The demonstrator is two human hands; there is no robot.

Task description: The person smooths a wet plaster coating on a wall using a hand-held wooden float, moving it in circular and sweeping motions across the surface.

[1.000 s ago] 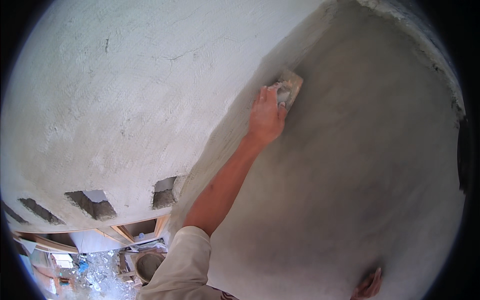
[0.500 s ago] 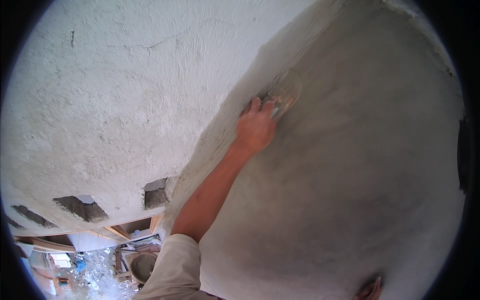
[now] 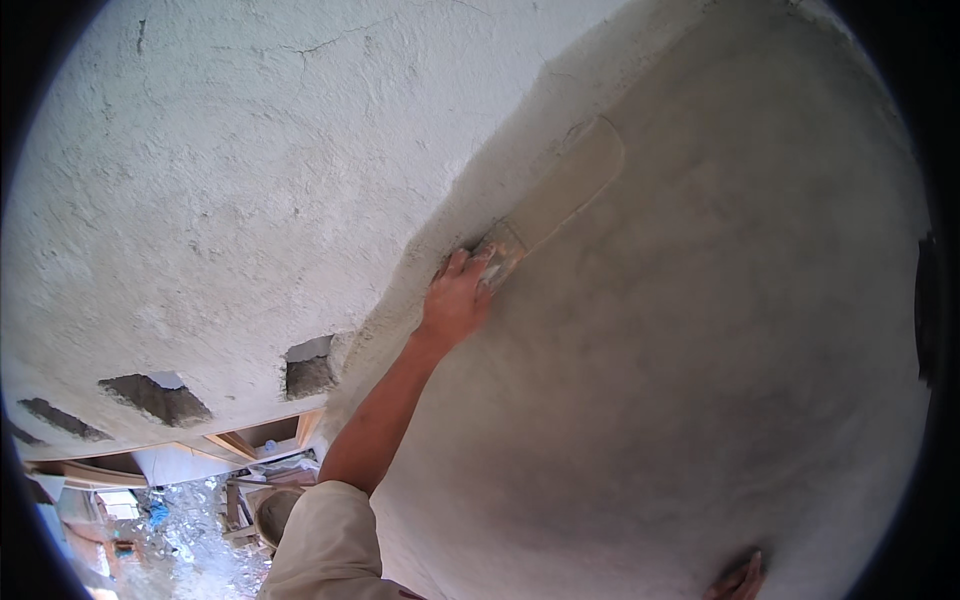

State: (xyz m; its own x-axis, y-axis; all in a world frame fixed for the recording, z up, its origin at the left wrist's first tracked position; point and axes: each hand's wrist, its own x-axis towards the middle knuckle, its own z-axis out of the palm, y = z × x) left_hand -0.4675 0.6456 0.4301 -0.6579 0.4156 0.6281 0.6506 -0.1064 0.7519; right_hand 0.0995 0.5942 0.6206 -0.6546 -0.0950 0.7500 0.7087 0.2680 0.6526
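My left hand (image 3: 458, 300) is closed on a plastering trowel (image 3: 507, 250), its shiny metal blade lying against the wet grey plaster (image 3: 680, 330). The trowel's handle is hidden under my fingers. A smooth strip (image 3: 570, 185) with a rounded upper end runs up and right from the blade, along the border with the pale dry surface. Low on the right, my right hand (image 3: 738, 580) lies against the grey plaster with its fingers stretched out; only part of it shows.
A rough, cracked whitish wall surface (image 3: 230, 180) fills the left. Below it are square holes, one of them a dark-sided opening (image 3: 310, 370). At lower left are wooden frames (image 3: 300, 430), a round basin (image 3: 275, 515) and crumpled clear plastic sheeting (image 3: 200, 540).
My left hand has drawn the trowel down and left along the plaster border, leaving a smooth strip behind it. My right hand has stayed in place.
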